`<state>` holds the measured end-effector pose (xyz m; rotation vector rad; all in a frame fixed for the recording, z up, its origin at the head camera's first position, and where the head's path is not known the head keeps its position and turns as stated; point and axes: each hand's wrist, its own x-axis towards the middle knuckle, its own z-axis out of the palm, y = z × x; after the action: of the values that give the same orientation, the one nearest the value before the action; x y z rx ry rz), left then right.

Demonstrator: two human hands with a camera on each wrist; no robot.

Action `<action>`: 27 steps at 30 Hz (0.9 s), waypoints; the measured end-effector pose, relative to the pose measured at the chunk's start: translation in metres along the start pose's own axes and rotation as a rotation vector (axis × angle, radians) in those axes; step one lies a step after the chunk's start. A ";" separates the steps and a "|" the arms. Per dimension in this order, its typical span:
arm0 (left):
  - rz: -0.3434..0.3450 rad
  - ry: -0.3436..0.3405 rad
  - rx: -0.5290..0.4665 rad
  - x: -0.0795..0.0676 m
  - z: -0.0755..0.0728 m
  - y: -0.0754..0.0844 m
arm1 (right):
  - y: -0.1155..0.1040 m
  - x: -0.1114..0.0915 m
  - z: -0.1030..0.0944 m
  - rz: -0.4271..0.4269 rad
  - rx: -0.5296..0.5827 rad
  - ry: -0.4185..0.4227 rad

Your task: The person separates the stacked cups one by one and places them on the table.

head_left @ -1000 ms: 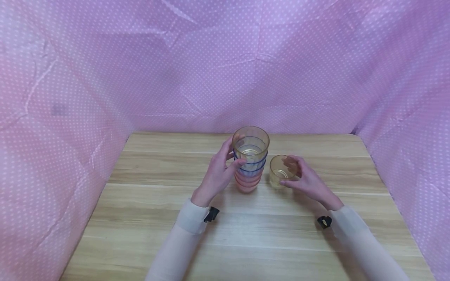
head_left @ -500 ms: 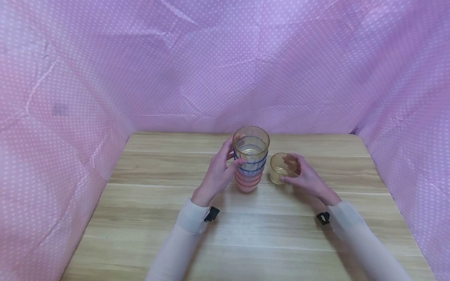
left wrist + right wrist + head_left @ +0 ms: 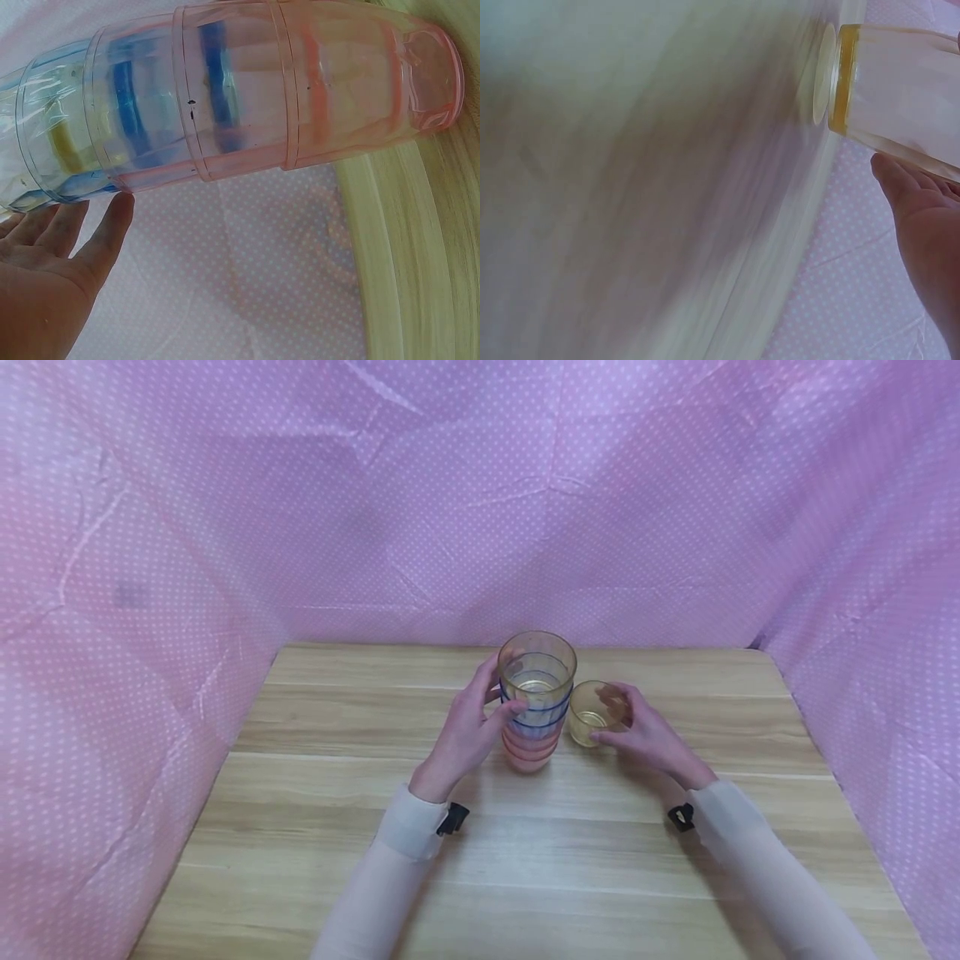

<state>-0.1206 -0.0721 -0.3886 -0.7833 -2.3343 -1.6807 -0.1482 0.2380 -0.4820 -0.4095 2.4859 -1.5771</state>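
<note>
Backdrop: pink dotted cloth [image 3: 375, 527] hung behind and along both sides of a wood-grained worktop [image 3: 337, 768]
Left hand [image 3: 468, 735]: curved round the upper part of a stack of cups [image 3: 531, 743], its thumb across the near side, its fingers parted about as wide as the cup wall between them
Right hand [image 3: 648, 731]: bent about a loose yellow cup [image 3: 583, 727], holding it by the side, thumb and fingers spread to its width
Place of the stack of cups: between the hands, upright, its foot on the worktop; yellow above, blue in the middle, pink below
Place of the loose yellow cup: just beside the stack, mouth upward; whether it touched the stack, or whether its base met the worktop, could not be told
Toppling risk: the stack was tall over a narrow foot and held high, so a knock from the loose yellow cup, or an uneven push by the left hand, could have tipped it
Slipping risk: the loose yellow cup looked smooth, and a slack grip at its side might have let it tilt or drop
Cups: one loose and one stack; several nested, the exact number unsure through clear walls
Yellow cups: two seen, one loose, one topmost
Hands: two, one to each holding
Sleeves: two, pale, the left sleeve [image 3: 382, 893] and the right sleeve [image 3: 780, 877]
Black wrist pieces [image 3: 453, 818]: two, one by each cuff
</note>
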 end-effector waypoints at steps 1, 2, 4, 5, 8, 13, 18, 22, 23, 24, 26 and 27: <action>0.001 0.000 0.001 0.000 0.000 0.000 | 0.000 0.001 0.000 -0.002 0.007 -0.003; 0.001 0.000 0.001 0.000 0.000 0.000 | 0.001 0.001 0.000 -0.004 0.013 -0.006; 0.001 0.000 0.001 -0.001 0.001 0.000 | 0.002 0.002 0.000 -0.014 0.024 -0.009; 0.000 0.001 0.001 -0.001 0.001 0.000 | 0.003 0.003 0.000 -0.018 0.026 -0.011; -0.002 0.001 0.000 -0.002 0.001 -0.001 | 0.006 0.004 0.001 -0.019 0.022 -0.018; 0.000 0.003 -0.004 -0.002 0.001 0.000 | 0.010 0.005 0.001 -0.018 -0.005 -0.019; 0.002 0.009 -0.005 -0.003 0.001 0.001 | 0.013 0.004 -0.001 -0.033 -0.027 -0.025; 0.006 0.012 -0.007 -0.003 0.002 0.001 | 0.012 0.003 -0.002 -0.012 -0.021 -0.041; 0.006 0.012 -0.007 -0.003 0.002 0.001 | 0.012 0.003 -0.003 -0.006 -0.024 -0.044; 0.006 0.013 -0.007 -0.003 0.002 0.001 | 0.011 0.002 -0.003 -0.002 -0.030 -0.049; 0.008 0.013 -0.011 -0.003 0.003 0.000 | 0.011 0.001 -0.003 0.007 -0.041 -0.056; 0.008 0.013 -0.011 -0.003 0.003 0.000 | 0.011 0.000 -0.003 0.008 -0.046 -0.058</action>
<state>-0.1175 -0.0703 -0.3907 -0.7799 -2.3122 -1.6921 -0.1510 0.2445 -0.4908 -0.4453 2.4809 -1.4860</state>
